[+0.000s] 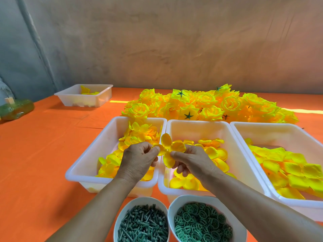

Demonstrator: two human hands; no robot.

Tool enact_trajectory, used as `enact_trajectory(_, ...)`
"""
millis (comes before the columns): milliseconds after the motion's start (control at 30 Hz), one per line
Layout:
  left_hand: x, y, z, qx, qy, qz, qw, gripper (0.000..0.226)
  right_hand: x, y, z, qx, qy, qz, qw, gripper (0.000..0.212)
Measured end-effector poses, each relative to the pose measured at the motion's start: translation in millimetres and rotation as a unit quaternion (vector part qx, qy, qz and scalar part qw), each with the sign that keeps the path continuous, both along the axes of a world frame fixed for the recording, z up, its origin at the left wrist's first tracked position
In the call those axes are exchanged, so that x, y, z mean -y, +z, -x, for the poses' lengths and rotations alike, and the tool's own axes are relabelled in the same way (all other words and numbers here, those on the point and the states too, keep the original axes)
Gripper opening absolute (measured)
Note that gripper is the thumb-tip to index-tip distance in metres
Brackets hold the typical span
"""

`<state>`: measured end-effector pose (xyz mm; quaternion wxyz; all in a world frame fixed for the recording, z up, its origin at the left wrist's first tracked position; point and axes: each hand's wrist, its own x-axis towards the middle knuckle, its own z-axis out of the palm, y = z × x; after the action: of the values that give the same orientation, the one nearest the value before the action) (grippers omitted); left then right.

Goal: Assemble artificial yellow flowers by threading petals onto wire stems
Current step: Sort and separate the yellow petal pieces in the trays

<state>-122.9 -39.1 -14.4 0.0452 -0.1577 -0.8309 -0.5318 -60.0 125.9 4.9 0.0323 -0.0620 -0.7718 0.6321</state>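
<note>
Where both sets of fingers meet, a four-lobed yellow petal piece (168, 148) is held up. The left hand (138, 159) pinches its left lobe; the right hand (192, 160) clamps thumb and curled fingers on its lower lobe. Beneath the fingers: white trays (83, 159) of loose petals (216, 154). Nearer the wrists: bowls of green pegs (143, 222) and rings (201, 224). Beyond the fingertips: finished flowers (201, 105) on the orange counter (43, 145).

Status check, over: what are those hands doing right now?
Left hand and right hand both pinch one yellow petal piece, held over the white tubs. No stem seen in it. Nothing in the way.
</note>
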Motion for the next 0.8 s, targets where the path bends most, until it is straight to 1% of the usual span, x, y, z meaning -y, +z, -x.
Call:
enact_trajectory(133, -1.1, 3.2, -1.6, -0.008, 0.021, 0.021, 1.000, 0.032, 0.3, 0.9, -0.1, 0.003, -0.010, 0.016, 1.000, 0.019)
enact_trajectory(267, -1.0, 4.8, -2.8, -0.008, 0.018, 0.028, 0.999, 0.033, -1.1, 2.3, -0.9, 0.013, -0.018, 0.040, 0.999, 0.021)
enact_trajectory(367, -0.2, 4.7, -2.9, -0.015, 0.011, 0.038, 0.999, 0.035, -0.8, 2.1, -1.9, 0.002, -0.030, -0.004, 1.000, 0.013)
enact_trajectory(467, -0.7, 4.2, -2.9, -0.016, 0.006, 0.027, 0.999, 0.037, -1.8, 1.8, -2.8, -0.004, -0.040, -0.015, 0.999, 0.019)
enact_trajectory(567, -1.9, 6.2, -4.1, 0.002, -0.020, -0.010, 1.000, 0.038, -2.6, 2.1, -3.7, -0.007, -0.044, -0.016, 0.999, 0.021)
enact_trajectory(633, -2.1, 10.1, -6.3, 0.026, -0.046, -0.025, 0.998, 0.045, -3.0, 1.5, -3.0, -0.008, -0.049, -0.016, 0.999, 0.021)
enact_trajectory(733, -0.7, 15.0, -9.4, 0.049, -0.095, -0.039, 0.994, 0.063, -3.3, 0.9, -1.6, -0.011, -0.056, -0.017, 0.998, 0.023)
enact_trajectory(800, 0.3, 15.4, -9.6, 0.055, -0.123, -0.047, 0.990, 0.062, -3.2, 0.9, -1.2, -0.011, -0.053, -0.011, 0.998, 0.024)
